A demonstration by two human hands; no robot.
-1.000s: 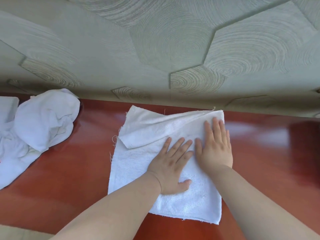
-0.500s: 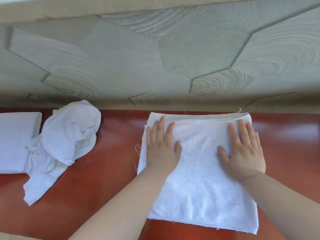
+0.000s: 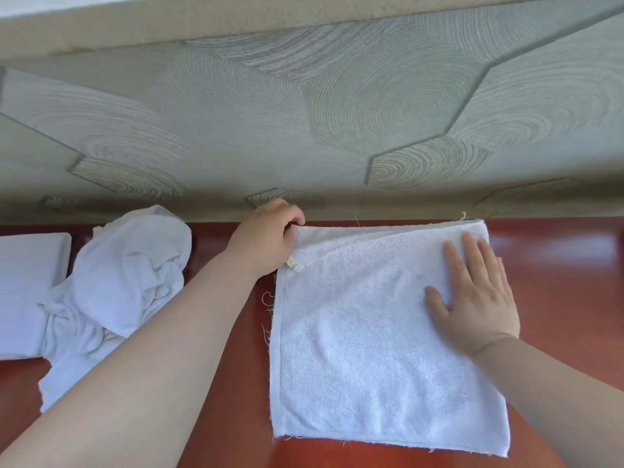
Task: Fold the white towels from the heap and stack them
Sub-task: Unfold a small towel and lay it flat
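Observation:
A white towel lies folded once on the red table, its fold along the far edge by the wall. My left hand pinches the towel's far left corner, where the top layer sits askew. My right hand rests flat, fingers spread, on the towel's right side. To the left lies a crumpled heap of white towels. A folded white towel stack sits at the left edge, partly under the heap.
The glossy red table runs up to a grey-green wall with ring patterns just behind the towel. Loose threads hang from the towel's left and near edges.
My left hand left its flat spot on the towel's left side and went to the far left corner, closing on it. My right hand stayed flat on the right side.

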